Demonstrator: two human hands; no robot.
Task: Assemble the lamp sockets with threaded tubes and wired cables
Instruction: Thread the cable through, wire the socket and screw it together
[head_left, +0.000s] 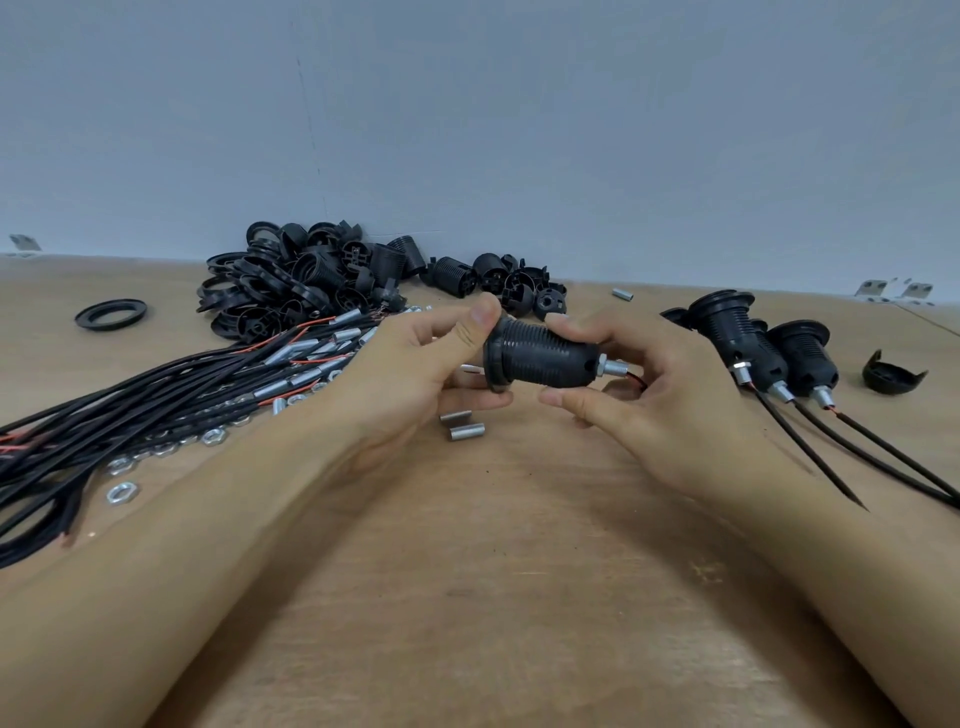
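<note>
Between the fingertips of both hands, above the brown wooden tabletop (498, 545), a black ribbed plastic lamp socket (540, 356) lies on its side, flanged end toward the left hand (415, 364). That hand's thumb presses the top of the flange while its curled fingers support the rim from below. The right hand (639, 405) grips the narrow end, fingers curled around the short silver threaded tube (613, 368) and its nut, where a red and black wire (636, 379) emerges into the palm.

Just below the left fingers, 2 loose silver metal tubes (465, 425) lie on the wood. Left of the left hand spreads a bundle of black cables with red leads and silver tubes (171, 395), with silver hex nuts (122, 492) scattered along its near edge. Beyond the fingertips sits a heap of black plastic socket parts (311, 280), a single black ring (110, 314) to its left. Right of the right hand rest 3 assembled black sockets with trailing cables (763, 348), and further right a black plastic cap piece (891, 374).
</note>
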